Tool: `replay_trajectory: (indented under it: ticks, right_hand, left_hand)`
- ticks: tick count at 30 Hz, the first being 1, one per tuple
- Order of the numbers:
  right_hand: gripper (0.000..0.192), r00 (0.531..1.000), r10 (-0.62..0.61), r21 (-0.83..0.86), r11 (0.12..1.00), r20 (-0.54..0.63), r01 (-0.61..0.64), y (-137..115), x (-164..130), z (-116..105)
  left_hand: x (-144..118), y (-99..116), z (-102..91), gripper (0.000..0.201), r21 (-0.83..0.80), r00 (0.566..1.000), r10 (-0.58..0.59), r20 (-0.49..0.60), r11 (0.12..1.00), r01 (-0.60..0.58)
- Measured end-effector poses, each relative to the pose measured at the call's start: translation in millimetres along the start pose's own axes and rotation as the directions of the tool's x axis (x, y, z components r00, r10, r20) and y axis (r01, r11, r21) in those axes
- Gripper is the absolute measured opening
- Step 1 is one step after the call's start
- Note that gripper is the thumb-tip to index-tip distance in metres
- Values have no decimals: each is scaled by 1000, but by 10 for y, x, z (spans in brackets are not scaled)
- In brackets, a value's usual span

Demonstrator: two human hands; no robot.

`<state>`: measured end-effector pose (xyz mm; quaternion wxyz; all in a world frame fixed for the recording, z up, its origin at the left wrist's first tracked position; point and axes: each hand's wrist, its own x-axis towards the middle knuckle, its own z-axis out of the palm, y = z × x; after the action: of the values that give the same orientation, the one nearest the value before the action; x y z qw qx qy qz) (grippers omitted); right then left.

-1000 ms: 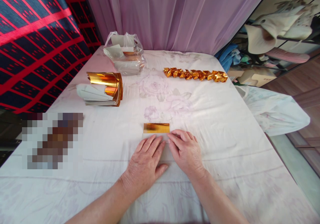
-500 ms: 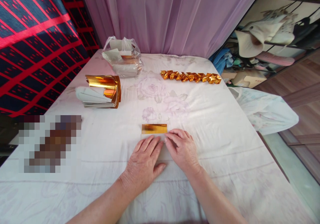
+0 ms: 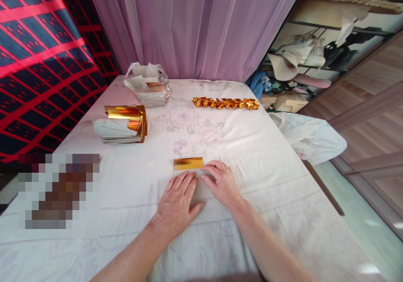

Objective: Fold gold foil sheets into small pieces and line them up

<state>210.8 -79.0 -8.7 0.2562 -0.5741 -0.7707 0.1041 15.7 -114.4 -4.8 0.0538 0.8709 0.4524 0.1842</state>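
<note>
A sheet of gold foil paper (image 3: 188,163) lies on the white cloth, its gold strip showing just beyond my fingertips and its pale side under my hands. My left hand (image 3: 176,205) rests flat on the paper with fingers spread. My right hand (image 3: 222,183) presses down beside it, fingertips at the strip's right end. Neither hand lifts the sheet.
A stack of gold foil sheets (image 3: 124,124) sits at the left, a plastic bag of paper (image 3: 147,89) behind it. A row of folded gold pieces (image 3: 225,103) lies at the back. The table's right edge (image 3: 324,189) drops to the floor; a blurred patch is at left.
The camera has tilted up and shifted, so everything sits lower and further left in view. Both hands stay pressed on the paper in the same pose.
</note>
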Motion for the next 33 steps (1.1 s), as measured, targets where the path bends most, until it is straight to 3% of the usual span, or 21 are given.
replay_trajectory:
  ticks: [6,9,13,16,27,33]
  right_hand:
    - [22,999,-30,51,998,28,28,83,52,-13]
    - [22,999,20,133,991,29,-24,117,103,-43]
    - [20,990,126,245,964,-66,-107,63,141,-52]
    - [20,991,79,295,954,-103,-46,-47,125,12]
    - [19,998,42,198,980,-38,-34,-165,29,100]
    - [17,999,30,228,973,-24,-23,-185,34,106]
  left_hand:
    - [17,-1,2,52,6,1000,-11,12,1000,11]
    - [26,-1,-2,53,5,999,-21,34,1000,21]
    - [31,-7,-2,53,1,999,-25,44,1000,25]
    - [33,-12,2,54,-1,999,-19,42,1000,19]
    - [32,-15,-24,54,-31,999,-10,52,999,12]
    - [13,-79,-68,54,-28,997,25,66,999,-23]
